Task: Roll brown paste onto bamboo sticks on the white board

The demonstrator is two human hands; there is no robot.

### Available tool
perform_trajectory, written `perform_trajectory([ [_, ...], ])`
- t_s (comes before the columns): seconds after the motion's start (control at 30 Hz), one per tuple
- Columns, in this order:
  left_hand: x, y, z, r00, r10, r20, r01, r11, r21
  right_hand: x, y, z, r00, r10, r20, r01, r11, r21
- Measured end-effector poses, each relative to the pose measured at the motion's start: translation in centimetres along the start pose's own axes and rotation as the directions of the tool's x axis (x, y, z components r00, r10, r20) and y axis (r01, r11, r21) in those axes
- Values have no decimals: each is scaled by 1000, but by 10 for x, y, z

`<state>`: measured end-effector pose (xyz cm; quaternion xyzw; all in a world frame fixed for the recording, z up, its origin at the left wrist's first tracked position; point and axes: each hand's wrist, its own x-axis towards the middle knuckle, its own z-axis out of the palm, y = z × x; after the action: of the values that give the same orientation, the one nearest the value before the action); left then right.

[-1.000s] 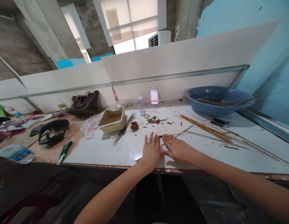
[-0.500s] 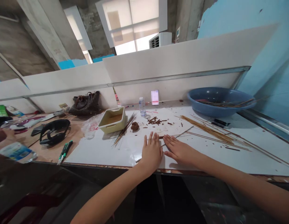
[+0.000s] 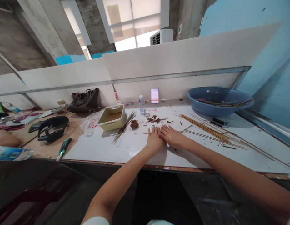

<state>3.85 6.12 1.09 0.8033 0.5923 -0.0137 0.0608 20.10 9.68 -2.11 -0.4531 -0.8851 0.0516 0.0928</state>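
My left hand [image 3: 155, 138] lies flat, palm down, on the white tabletop with its fingers stretched forward. Touching it, my right hand [image 3: 172, 136] is also flat, and the fingertips of the two overlap slightly. A thin stick runs beneath the hands; its grey end [image 3: 187, 128] shows to the right, while the part under the palms is hidden. Just beyond my fingers lie scattered dark brown crumbs [image 3: 154, 119]. A brown lump [image 3: 134, 124] that looks like dough or clay sits left of them.
Thin sticks [image 3: 127, 125] lie beside a yellowish tub [image 3: 112, 118] of brownish liquid. A clear bottle [image 3: 142, 105] and a phone [image 3: 155, 96] stand behind. Tan sticks [image 3: 206, 129] and a blue basin [image 3: 220, 101] are at right. Another person's hand [image 3: 5, 138] is far left.
Both my hands have slid forward over the tabletop and closed together. The brown roll that showed between them is now covered. The other person's bottle at far left has shifted left.
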Motion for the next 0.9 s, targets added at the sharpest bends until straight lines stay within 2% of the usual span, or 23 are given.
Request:
perform_trajectory([
  [0.13, -19, -1, 11, 998, 41, -44, -40, 999, 23, -19, -13, 3, 996, -70, -57, 70, 997, -11],
  [0.23, -30, -3, 16, 995, 91, -30, -89, 994, 65, -30, -27, 6, 990, -124, -69, 125, 992, 4],
  [0.4, -7, -6, -1, 998, 46, 53, -50, 996, 76, -8, -28, -8, 994, -77, 77, 78, 997, -11],
  [0.5, 1, -6, -7, 998, 21, 64, -25, 997, 73, 1, -24, -14, 993, -40, 111, 41, 999, -13],
  [0.73, -36, -10, 19, 996, 78, -34, -76, 995, 61, -39, -30, 8, 996, -94, 12, 93, 995, 24],
  [0.8, -31, -11, 15, 997, 73, -12, -72, 995, 65, -35, -28, 5, 996, -85, 28, 85, 996, 19],
  [0.9, -9, -10, -2, 998, 29, 57, -33, 998, 62, -12, -21, -9, 993, -89, 75, 90, 996, -7],
])
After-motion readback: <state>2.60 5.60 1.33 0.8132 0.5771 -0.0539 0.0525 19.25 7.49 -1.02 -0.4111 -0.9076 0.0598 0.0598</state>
